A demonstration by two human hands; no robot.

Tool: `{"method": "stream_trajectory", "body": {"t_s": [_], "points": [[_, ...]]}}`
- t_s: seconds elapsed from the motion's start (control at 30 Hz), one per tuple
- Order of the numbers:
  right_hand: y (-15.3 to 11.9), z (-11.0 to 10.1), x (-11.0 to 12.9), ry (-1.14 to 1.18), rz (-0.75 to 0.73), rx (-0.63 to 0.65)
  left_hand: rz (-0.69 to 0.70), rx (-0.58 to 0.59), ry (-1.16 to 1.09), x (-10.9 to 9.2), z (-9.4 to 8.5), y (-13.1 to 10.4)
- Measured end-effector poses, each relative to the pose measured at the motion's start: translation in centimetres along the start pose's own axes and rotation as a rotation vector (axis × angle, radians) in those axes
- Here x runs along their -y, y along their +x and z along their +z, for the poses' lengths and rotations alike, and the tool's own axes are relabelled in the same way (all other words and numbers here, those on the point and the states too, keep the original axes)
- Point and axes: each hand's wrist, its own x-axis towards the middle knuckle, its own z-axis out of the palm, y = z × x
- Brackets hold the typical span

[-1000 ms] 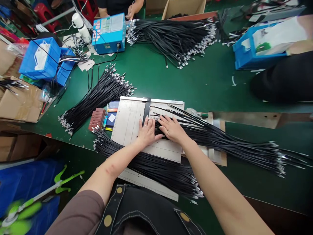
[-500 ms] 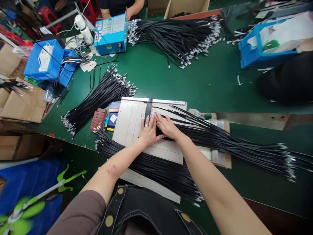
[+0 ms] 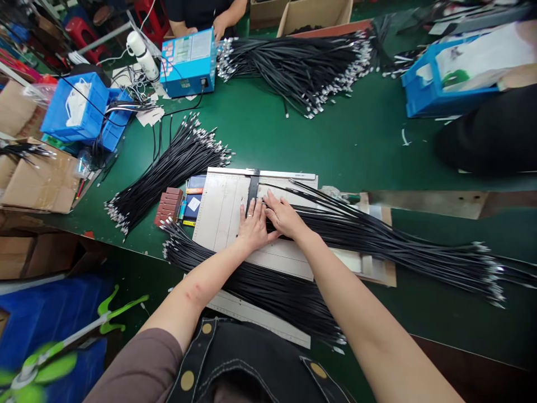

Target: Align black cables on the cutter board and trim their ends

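My left hand [image 3: 253, 226] lies on the white ruled board [image 3: 222, 210], fingers stretched forward beside a dark strip [image 3: 253, 187] that crosses the board. Close by on its right, my right hand [image 3: 286, 217] rests over the left ends of a bundle of black cables [image 3: 377, 240], its fingers extended. Those cable ends are largely hidden under both hands. The bundle runs off to the right, where its silvery tips fan out. A second bundle of black cables [image 3: 268, 285] passes beneath my left forearm, along the near side of the board.
Left of the board are a brown ridged block [image 3: 168, 207] and another cable pile [image 3: 168, 168]. Farther back stand a blue machine [image 3: 188, 64], a large cable heap [image 3: 293, 64] and a blue bin [image 3: 428, 92]. A person's hand [image 3: 224, 22] is across the table. A green-bladed fan [image 3: 46, 358] is low left.
The whole view has shifted slightly. Both hands stay at almost the same spot on the board, with only small finger movement on the right hand.
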Motion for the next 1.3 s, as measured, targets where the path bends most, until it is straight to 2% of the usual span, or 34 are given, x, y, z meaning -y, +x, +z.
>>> {"method": "stream_trajectory", "body": {"t_s": [0.23, 0.4, 0.47, 0.53, 0.57, 0.63, 0.77, 0.87, 0.93, 1.07, 1.2, 1.3], "points": [[-0.7, 0.0, 0.3, 0.108, 0.021, -0.033, 0.014, -0.016, -0.003, 0.2, 0.1, 0.0], [-0.7, -1.0, -0.1, 0.016, 0.026, -0.006, 0.025, -0.031, -0.019, 0.3, 0.4, 0.2], [-1.2, -1.9, -0.9, -0.110, 0.110, -0.118, 0.027, -0.033, -0.010, 0.2, 0.2, 0.0], [-2.2, -2.7, -1.9, -0.237, 0.254, -0.252, 0.030, -0.034, 0.002, 0.0, -0.3, -0.3], [-2.8, -2.9, -2.3, -0.280, 0.307, -0.279, 0.028, -0.032, 0.004, -0.1, -0.6, -0.4], [-4.1, -3.1, -2.8, -0.313, 0.338, -0.250, 0.009, -0.036, -0.003, -0.2, -1.2, -0.2], [-5.7, -2.7, -2.9, -0.331, 0.344, -0.237, 0.014, -0.049, -0.042, 0.1, -2.3, 2.8], [-6.0, -2.9, -2.9, -0.378, 0.415, -0.265, 0.029, 0.030, -0.060, 0.7, -2.6, 5.7], [-6.2, -3.0, -3.0, -0.396, 0.455, -0.277, 0.049, 0.063, -0.051, 0.9, -2.5, 6.5], [-6.7, -3.0, -3.0, -0.408, 0.468, -0.259, 0.103, 0.038, -0.005, 0.8, -2.4, 4.5], [-6.2, -2.7, -2.5, -0.416, 0.424, -0.161, 0.046, 0.011, 0.016, 0.3, -2.2, 1.8], [-5.0, -2.4, -2.0, -0.423, 0.369, -0.107, 0.012, 0.022, -0.002, 0.3, -2.0, 1.3]]}}
